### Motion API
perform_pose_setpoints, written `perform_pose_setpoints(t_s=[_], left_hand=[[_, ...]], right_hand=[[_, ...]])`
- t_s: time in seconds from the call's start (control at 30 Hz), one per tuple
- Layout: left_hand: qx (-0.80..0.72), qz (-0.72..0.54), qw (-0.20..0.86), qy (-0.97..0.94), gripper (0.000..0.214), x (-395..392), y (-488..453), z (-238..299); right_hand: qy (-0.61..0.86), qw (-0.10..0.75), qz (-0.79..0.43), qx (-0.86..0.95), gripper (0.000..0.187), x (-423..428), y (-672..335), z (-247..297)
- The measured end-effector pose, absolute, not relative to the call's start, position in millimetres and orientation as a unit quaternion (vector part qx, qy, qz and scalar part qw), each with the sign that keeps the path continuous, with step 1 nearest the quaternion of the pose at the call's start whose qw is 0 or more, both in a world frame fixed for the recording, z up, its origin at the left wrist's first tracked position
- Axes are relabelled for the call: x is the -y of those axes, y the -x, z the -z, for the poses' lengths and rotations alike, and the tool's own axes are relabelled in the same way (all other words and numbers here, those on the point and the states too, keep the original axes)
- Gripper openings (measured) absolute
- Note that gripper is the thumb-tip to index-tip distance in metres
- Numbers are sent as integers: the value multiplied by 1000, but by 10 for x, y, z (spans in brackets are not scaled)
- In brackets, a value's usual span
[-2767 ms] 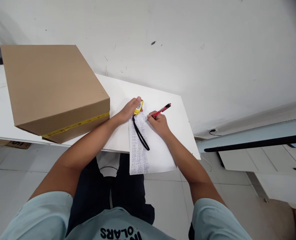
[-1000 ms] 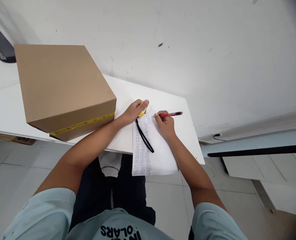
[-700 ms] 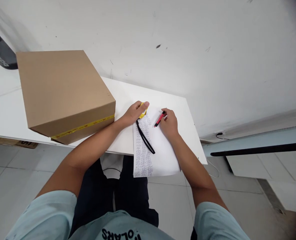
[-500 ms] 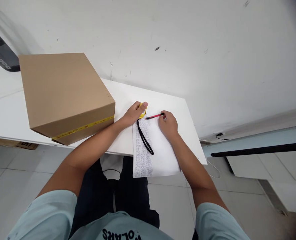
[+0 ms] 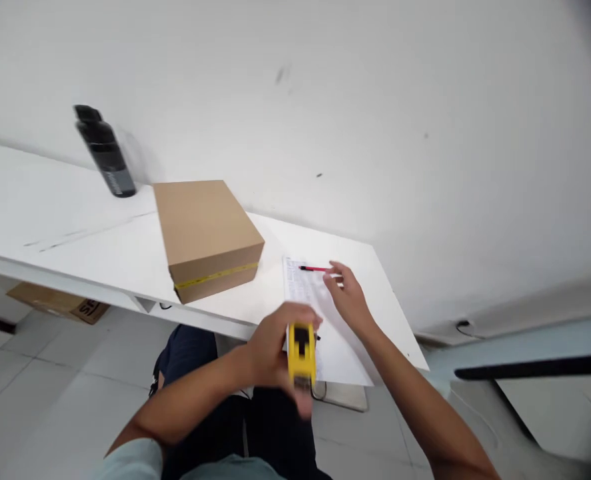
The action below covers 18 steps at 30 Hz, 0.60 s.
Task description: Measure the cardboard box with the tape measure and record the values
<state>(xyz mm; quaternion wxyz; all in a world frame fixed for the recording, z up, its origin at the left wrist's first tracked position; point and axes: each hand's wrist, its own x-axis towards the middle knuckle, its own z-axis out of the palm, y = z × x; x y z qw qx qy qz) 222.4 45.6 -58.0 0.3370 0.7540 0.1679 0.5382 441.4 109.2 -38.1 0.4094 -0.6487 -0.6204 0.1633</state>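
My left hand [image 5: 274, 353] is lifted off the white table [image 5: 125, 257], closed round a yellow tape measure [image 5: 301, 355] held near the front edge; its black strap hangs below. My right hand [image 5: 348, 297] rests open on a sheet of paper [image 5: 315, 313] covered with a column of writing. A red pen [image 5: 314, 269] lies on the top of the sheet, just beyond the fingertips. A brown cardboard box [image 5: 206, 237] with a strip of yellow tape along its front stands left of the paper.
A black bottle [image 5: 104, 152] stands at the back of the table against the white wall. A flat cardboard piece [image 5: 58, 301] lies on the tiled floor under the table. A dark bar [image 5: 535, 365] crosses at the right.
My right hand laid the pen down on the paper and opened. My left hand lifted the tape measure off the sheet and drew it toward me. The view pulled back and up.
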Motion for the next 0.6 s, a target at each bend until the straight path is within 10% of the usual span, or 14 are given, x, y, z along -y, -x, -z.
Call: perform_pose_setpoints(t_s=[0.2, 0.37, 0.6], left_hand=[[-250, -614, 70, -745, 93, 108, -1854, 896], [-356, -541, -11, -762, 94, 115, -1527, 776], [-347, -472, -133, -800, 34, 201, -1046, 517]], right_hand=[[264, 213, -654, 676, 63, -55, -3743, 237], [302, 325, -707, 551, 53, 75, -3301, 426], [391, 410, -689, 452, 53, 32, -3145, 377]])
